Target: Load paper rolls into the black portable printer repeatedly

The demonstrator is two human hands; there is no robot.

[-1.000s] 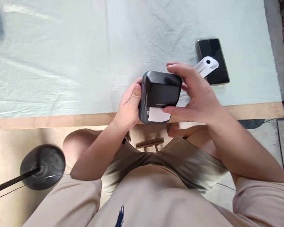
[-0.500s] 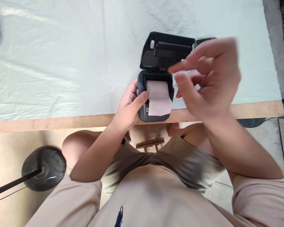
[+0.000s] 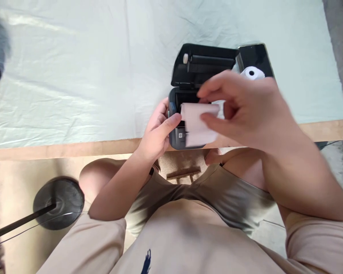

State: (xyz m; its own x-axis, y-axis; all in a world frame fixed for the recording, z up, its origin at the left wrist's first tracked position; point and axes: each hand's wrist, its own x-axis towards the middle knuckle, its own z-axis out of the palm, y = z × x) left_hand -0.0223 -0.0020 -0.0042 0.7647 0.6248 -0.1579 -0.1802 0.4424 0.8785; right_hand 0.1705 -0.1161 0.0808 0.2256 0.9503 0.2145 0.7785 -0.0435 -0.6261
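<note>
Open label printer held at the near edge of the surface, paper roll pinched above its bay.

Left hand (image 3: 157, 135) wrapped around the left side of the small black printer (image 3: 178, 131), thumb lying across its front corner, fingers clamped on the casing. Lid (image 3: 205, 64) flipped up and back, standing open behind the bay. Right hand (image 3: 246, 108) closed on the white paper roll (image 3: 198, 118), thumb and fingers pinching it over the open bay, loose end hanging down across the printer's front; whether still seated in the bay, impossible to tell. Printer perched at the wooden rim of the surface (image 3: 74, 146), over the pale cloth (image 3: 88, 76). Just behind the right hand, a second white roll (image 3: 253, 72) resting on a dark phone (image 3: 255, 57).
</note>
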